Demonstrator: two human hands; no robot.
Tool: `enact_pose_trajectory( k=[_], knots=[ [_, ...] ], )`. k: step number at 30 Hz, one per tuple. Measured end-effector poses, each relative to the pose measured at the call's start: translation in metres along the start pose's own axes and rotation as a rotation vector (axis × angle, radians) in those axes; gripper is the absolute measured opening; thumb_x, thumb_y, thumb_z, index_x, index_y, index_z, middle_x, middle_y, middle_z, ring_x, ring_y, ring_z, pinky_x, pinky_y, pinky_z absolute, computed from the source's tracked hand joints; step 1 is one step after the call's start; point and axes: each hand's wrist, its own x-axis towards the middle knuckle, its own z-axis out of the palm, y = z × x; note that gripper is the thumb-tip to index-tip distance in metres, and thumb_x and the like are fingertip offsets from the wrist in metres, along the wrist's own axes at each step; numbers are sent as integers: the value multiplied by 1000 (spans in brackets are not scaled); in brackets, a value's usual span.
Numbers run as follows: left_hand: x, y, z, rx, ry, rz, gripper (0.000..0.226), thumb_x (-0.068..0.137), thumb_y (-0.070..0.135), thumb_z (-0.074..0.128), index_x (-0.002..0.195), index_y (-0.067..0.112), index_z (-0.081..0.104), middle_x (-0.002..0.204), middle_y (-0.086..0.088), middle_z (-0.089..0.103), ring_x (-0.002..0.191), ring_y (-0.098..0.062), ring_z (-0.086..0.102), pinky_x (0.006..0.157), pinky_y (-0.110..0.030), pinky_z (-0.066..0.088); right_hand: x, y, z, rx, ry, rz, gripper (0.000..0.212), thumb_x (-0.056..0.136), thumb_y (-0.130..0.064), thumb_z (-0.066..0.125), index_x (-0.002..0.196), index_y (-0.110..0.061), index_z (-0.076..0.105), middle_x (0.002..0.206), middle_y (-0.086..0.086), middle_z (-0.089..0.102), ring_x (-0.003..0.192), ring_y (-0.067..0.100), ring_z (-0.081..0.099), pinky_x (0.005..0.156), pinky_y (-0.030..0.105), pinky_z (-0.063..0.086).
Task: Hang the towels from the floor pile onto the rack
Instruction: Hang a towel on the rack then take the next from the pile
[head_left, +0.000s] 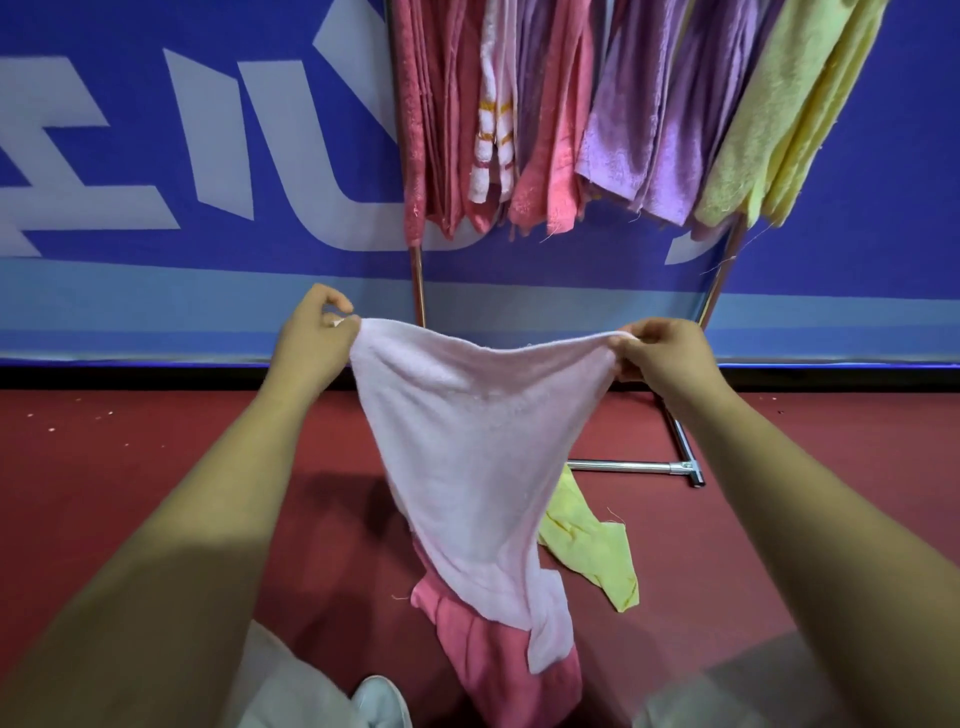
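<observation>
I hold a pale pink towel (478, 447) stretched out by its top edge. My left hand (311, 343) pinches one corner and my right hand (660, 353) pinches the other. The towel hangs down over the floor pile, where a darker pink towel (498, 654) and a yellow towel (587, 551) lie on the red floor. Ahead stands the metal rack (418, 280), with several pink, purple and yellow towels (628, 119) hanging from it. The rack's top bar is out of the frame.
A blue banner wall (208, 156) runs behind the rack. The rack's chrome foot bar (634, 466) lies on the red floor (130, 467) at the right. My white shoe (379, 701) shows at the bottom edge.
</observation>
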Motion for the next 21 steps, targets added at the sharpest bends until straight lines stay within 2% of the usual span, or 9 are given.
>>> enact_pose_trajectory(
  k=[3, 5, 7, 10, 12, 14, 16, 18, 21],
  knots=[
    [-8, 11, -5, -265, -308, -22, 26, 87, 2, 52, 82, 24, 64, 74, -9, 53, 61, -15, 49, 60, -29, 45, 2, -1, 1, 215, 36, 71, 7, 88, -1, 65, 92, 2, 70, 81, 18, 70, 73, 25, 68, 83, 41, 61],
    [-20, 19, -4, -348, -523, -30, 28, 91, -4, 49, 86, 16, 68, 78, -9, 55, 67, -14, 51, 66, -28, 47, -1, -3, 3, 241, 37, 53, 8, 90, -4, 64, 90, 1, 71, 77, 13, 68, 69, 20, 65, 81, 38, 60],
    [-28, 24, 0, -360, -640, -7, 25, 94, -4, 50, 96, 13, 68, 77, -3, 60, 72, -11, 57, 69, -26, 53, -4, -6, 8, 228, 22, 34, 12, 91, -10, 65, 89, -1, 72, 73, 10, 65, 67, 18, 62, 75, 34, 59],
    [-34, 28, 6, -380, -702, 25, 20, 95, -5, 52, 95, 6, 68, 81, 0, 65, 79, -12, 61, 73, -23, 56, -10, -11, 17, 185, -30, -13, 15, 94, -10, 65, 95, 3, 72, 78, 12, 68, 69, 16, 64, 78, 33, 60],
    [-37, 32, 11, -388, -742, 32, 19, 95, -5, 52, 96, 4, 69, 90, -9, 62, 85, -17, 61, 80, -24, 57, -15, -15, 24, 163, -65, -49, 12, 95, -5, 63, 98, 2, 72, 81, 12, 70, 66, 12, 66, 76, 30, 60],
    [-40, 35, 14, -384, -783, 52, 22, 95, -6, 52, 108, 2, 68, 97, -13, 62, 90, -19, 65, 85, -23, 55, -19, -19, 30, 166, -87, -77, 11, 94, -3, 64, 103, -3, 69, 81, 12, 69, 63, 11, 66, 73, 29, 60],
    [-44, 38, 16, -341, -797, 119, 29, 95, -11, 49, 117, 2, 65, 98, -8, 67, 92, -11, 68, 85, -19, 53, -21, -22, 34, 162, -92, -93, 13, 93, -3, 64, 106, -6, 64, 78, 15, 67, 61, 14, 67, 71, 32, 60],
    [-48, 43, 20, -308, -773, 186, 29, 96, -11, 49, 118, 0, 64, 98, -6, 70, 88, -5, 69, 81, -16, 52, -24, -24, 37, 153, -119, -114, 9, 93, -3, 64, 102, -6, 62, 75, 14, 68, 64, 17, 69, 73, 34, 60],
    [-53, 49, 26, -259, -692, 253, 16, 94, 0, 61, 108, -1, 70, 88, -5, 73, 78, -5, 68, 78, -17, 53, -32, -28, 42, 182, -202, -138, 5, 94, 1, 61, 98, -1, 63, 75, 13, 72, 71, 21, 72, 77, 34, 61]
  ],
)
